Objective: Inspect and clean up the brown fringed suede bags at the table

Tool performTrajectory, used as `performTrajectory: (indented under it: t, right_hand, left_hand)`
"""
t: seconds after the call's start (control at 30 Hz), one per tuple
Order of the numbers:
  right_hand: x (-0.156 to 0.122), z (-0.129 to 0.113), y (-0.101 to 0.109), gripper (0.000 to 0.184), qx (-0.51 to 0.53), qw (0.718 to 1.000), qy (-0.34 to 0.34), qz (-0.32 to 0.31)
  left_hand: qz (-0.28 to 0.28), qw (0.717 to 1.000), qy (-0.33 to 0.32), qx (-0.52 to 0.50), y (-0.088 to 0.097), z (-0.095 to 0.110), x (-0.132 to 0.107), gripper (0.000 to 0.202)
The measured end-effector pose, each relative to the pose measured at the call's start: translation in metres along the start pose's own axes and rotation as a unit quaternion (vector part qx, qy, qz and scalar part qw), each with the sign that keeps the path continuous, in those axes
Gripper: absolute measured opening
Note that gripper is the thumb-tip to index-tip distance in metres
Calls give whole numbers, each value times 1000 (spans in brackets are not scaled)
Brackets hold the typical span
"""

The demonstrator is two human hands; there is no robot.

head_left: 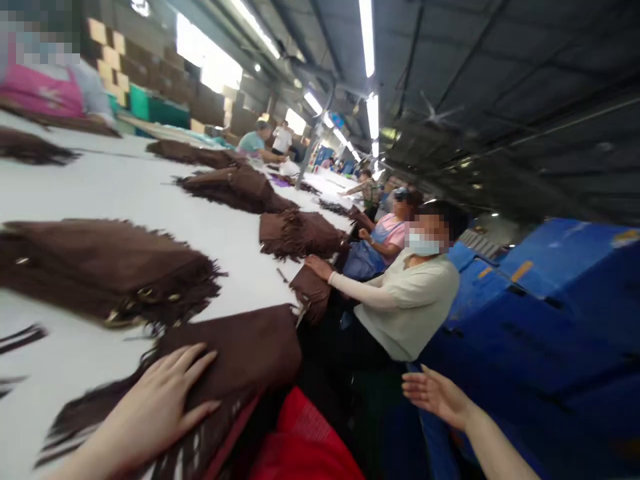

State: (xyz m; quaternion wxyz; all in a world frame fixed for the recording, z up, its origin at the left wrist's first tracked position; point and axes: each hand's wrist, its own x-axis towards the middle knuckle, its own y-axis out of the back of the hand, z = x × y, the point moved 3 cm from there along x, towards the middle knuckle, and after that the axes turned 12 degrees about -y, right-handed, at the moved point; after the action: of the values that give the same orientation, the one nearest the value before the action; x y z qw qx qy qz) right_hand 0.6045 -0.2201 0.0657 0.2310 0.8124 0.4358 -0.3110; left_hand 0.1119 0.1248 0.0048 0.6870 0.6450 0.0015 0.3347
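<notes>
My left hand (167,397) lies flat, fingers spread, on a dark brown fringed bag (245,343) at the near edge of the white table. Long fringe strips hang from that bag beside my wrist. My right hand (437,395) is off the table to the right, fingers stretched out and nothing in them, near the blue bins. A larger brown fringed piece with metal rings (110,263) rests on the table beyond my left hand.
The white table (230,267) runs away with several brown fringed piles (235,187) on it. A masked person (405,293) sits close on the right, handling a brown piece (313,290). Blue bins (545,320) stand at the right. Other people work farther along.
</notes>
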Motion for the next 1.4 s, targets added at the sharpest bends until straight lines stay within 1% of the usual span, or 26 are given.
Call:
performTrajectory:
  t: [0.03,0.07,0.1,0.17,0.23,0.3,0.33,0.37,0.43,0.47,0.53,0.6,0.63,0.67,0.73,0.8,0.83,0.87,0.93,1.0,1.1,1.17,1.23,1.3,1.33,1.4]
  right_hand:
    - [22,-1,-38,52,-67,997,-18,-29]
    - [40,-4,-77,49,-122,991,-3,-57]
    - [55,-8,-115,50,-151,985,28,-83]
    - [77,-16,-188,60,-145,974,96,-142]
    - [90,-19,-251,65,-103,966,126,-202]
    - [101,-15,-298,60,-29,962,116,-244]
    - [107,-11,-315,51,13,963,97,-250]
    - [112,-4,-328,40,53,964,71,-252]
    - [120,9,-344,22,116,962,25,-246]
    - [122,15,-348,19,134,960,12,-247]
    - [124,24,-351,21,140,955,7,-260]
    - [125,32,-348,26,111,954,18,-279]
    - [128,36,-345,27,83,958,28,-275]
    - [132,39,-340,27,33,967,45,-248]
    - [144,44,-326,25,-107,980,87,-143]
    - [159,45,-309,22,-233,965,116,-41]
    - [167,45,-302,22,-271,955,123,-11]
    - [174,45,-296,22,-290,949,126,5]
    - [185,45,-287,22,-313,941,126,16]
    - [190,45,-285,24,-341,932,124,19]
    - [186,48,-286,25,-375,917,132,13]
    - [177,49,-286,22,-388,905,172,13]
    - [166,48,-284,20,-411,880,236,12]
    - [159,48,-278,20,-446,853,271,12]
    - [157,48,-273,19,-459,848,266,17]
    - [158,48,-260,17,-467,852,234,43]
  left_hand:
    - [-33,999,0,2,0,3,-4,70]
    - [-57,998,2,3,2,6,-5,69]
    - [-72,997,5,3,5,9,-4,69]
    - [-92,996,10,4,12,14,0,67]
    - [-102,995,19,10,17,19,3,66]
    - [-104,994,28,17,20,21,4,64]
    - [-104,994,30,19,20,21,3,63]
    - [-102,994,30,21,20,20,3,63]
    - [-100,994,24,22,19,18,1,64]
    - [-98,995,20,21,18,17,1,64]
    - [-94,995,18,20,18,15,2,63]
    - [-91,996,18,17,17,13,3,61]
    - [-90,996,18,16,17,12,3,60]
    - [-89,996,16,16,17,12,4,59]
    - [-93,995,6,20,16,13,4,62]
    - [-99,995,-7,29,16,14,4,65]
    - [-103,994,-12,34,16,15,4,65]
    - [-108,993,-16,38,15,15,4,65]
    - [-125,991,-24,39,14,18,5,60]
    - [-148,988,-35,33,12,20,5,53]
    - [-172,984,-34,24,10,21,5,45]
    - [-181,983,-26,25,9,19,5,42]
    - [-189,981,-19,24,10,20,7,39]
    - [-198,980,-10,18,12,25,7,33]
    - [-206,978,1,18,14,30,7,31]
    - [-234,971,42,26,20,45,5,31]
